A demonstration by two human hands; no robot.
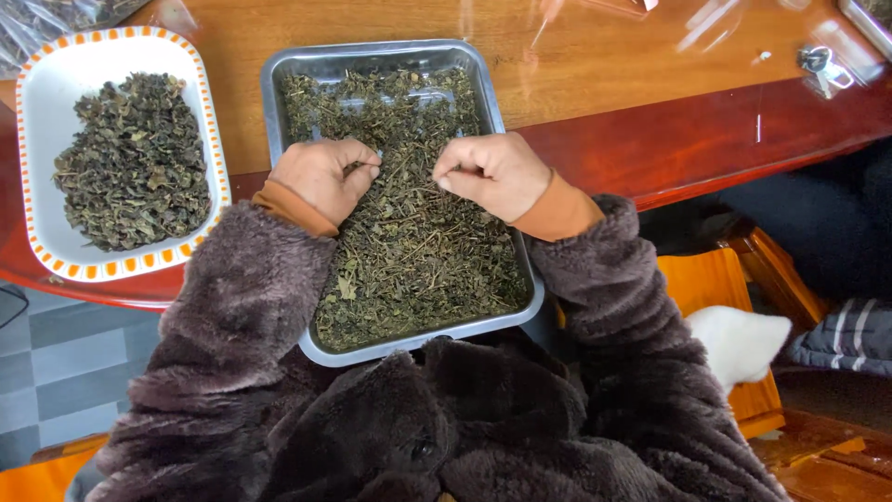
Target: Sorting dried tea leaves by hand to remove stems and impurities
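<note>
Head view: metal tray [483,84] at centre, near end off table [595,74] edge by person's dark fleece coat, holding loose dried leaves [418,251] and stems.

Left hand [321,177] on leaves, fingers curled nearly closed, thumb to fingertips; pinched bit too small to tell.

Right hand [492,172] beside it toward 3 o'clock, same tight pinch.

White dish [42,130] with orange-dotted rim at 9 o'clock holds pile of cleaner leaves [135,158].

Judgement: sorting partly done, much unsorted leaf left in tray.
</note>
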